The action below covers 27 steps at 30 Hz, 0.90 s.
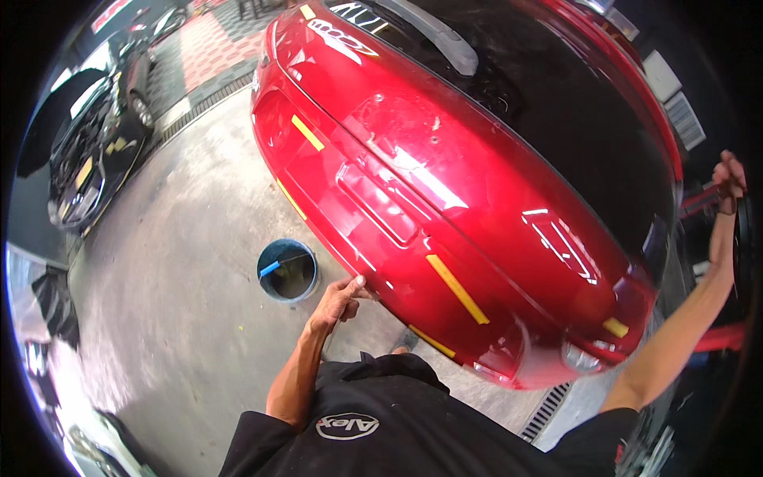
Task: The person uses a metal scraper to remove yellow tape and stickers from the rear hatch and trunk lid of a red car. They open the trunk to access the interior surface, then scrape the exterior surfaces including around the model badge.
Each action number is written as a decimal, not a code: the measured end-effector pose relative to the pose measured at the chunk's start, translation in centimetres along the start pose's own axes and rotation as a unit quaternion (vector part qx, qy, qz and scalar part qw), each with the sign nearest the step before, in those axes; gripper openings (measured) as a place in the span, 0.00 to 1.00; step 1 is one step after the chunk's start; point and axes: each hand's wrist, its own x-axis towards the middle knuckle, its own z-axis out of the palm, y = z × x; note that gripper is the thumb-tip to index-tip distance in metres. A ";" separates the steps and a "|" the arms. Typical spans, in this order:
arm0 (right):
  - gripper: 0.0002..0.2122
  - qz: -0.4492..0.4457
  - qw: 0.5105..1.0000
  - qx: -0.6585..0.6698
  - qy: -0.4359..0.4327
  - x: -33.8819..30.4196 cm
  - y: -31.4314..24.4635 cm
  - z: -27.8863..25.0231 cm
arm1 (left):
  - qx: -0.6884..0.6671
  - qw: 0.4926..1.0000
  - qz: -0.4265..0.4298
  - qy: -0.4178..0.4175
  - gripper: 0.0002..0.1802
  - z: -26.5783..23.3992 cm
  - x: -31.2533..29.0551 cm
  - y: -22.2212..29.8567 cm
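Observation:
A glossy red car tailgate (493,270), with a dark rear window (572,119) and a wiper, stretches across the view in front of me. Strips of yellow tape (457,288) are stuck on its paint. My left hand (342,300) grips the tailgate's lower edge, thumb showing and fingers partly hidden. Out at the far right, my right arm is raised. My right hand (730,176) is closed beside dark and red parts near the tailgate's side; what it holds cannot be made out.
On the concrete floor (175,262) stands a dark blue bucket (287,271) with a blue-handled tool inside. A dark car (103,151) with its hood up is at the left. Floor drain grates (545,412) run nearby. Another vehicle shows at the lower left.

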 end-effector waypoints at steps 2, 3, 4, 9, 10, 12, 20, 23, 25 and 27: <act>0.13 0.001 0.994 0.106 -0.014 -10.6 -7.2 8.3 | 0.004 0.999 0.027 0.016 0.36 -3.8 -1.4 1.2; 0.13 -0.021 0.997 0.044 0.052 -14.0 -11.8 14.2 | -0.006 0.998 0.057 0.023 0.36 -3.0 -0.4 1.4; 0.12 0.004 0.998 0.055 0.025 -17.1 -14.4 17.4 | 0.016 0.999 0.052 0.003 0.38 -4.4 -0.5 2.2; 0.08 -0.032 0.999 0.008 -0.028 -24.9 -23.1 32.9 | 0.055 0.998 0.040 -0.001 0.40 -7.3 -3.1 5.7; 0.10 -0.057 0.998 -0.032 -0.006 -25.4 -22.9 34.9 | 0.064 0.997 0.036 -0.001 0.41 -8.0 -3.5 6.0; 0.15 -0.086 0.987 -0.131 0.027 -24.9 -22.9 37.5 | 0.072 0.997 0.031 -0.010 0.42 -8.9 -4.6 7.1; 0.19 0.024 0.972 -0.221 -0.078 -20.9 -22.2 37.6 | 0.040 0.997 -0.012 -0.066 0.46 -11.8 0.4 7.1; 0.17 -0.025 0.973 -0.216 -0.082 -20.7 -21.6 38.1 | 0.010 0.998 0.002 -0.065 0.44 -12.1 2.7 8.0; 0.15 -0.077 0.973 -0.209 -0.065 -20.4 -21.8 39.2 | 0.020 0.997 -0.032 -0.066 0.42 -14.1 4.9 8.2; 0.14 -0.063 0.974 -0.208 -0.067 -20.7 -21.3 37.8 | 0.045 0.997 -0.009 -0.063 0.42 -12.5 3.3 9.6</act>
